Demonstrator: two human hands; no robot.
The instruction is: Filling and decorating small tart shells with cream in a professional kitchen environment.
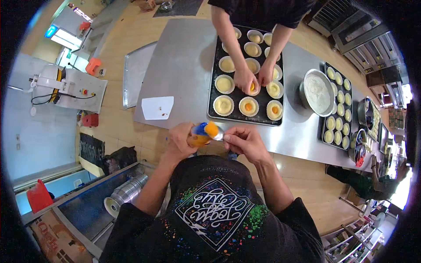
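Observation:
My left hand (181, 139) is wrapped round a blue and yellow packet (200, 136), held in front of my waist at the table's near edge. An orange-yellow block (212, 129) shows at the packet's end. My right hand (246, 141) pinches a shiny silvery piece (219, 133) beside the block; whether it is foil or a utensil I cannot tell. Beyond my hands lies a black baking tray (213, 101) with rows of pale dough in white paper cups. A co-worker's hands (252, 81) press at one cup with an orange filling. Several near cups show orange centres.
A white scraper (157, 108) lies on the steel table (175, 57) at left. Right of the tray stands a metal bowl (318, 90) of white powder. Farther right are a second filled tray (325, 127) and dark bowls (359, 144). Another person (366, 182) stands at far right.

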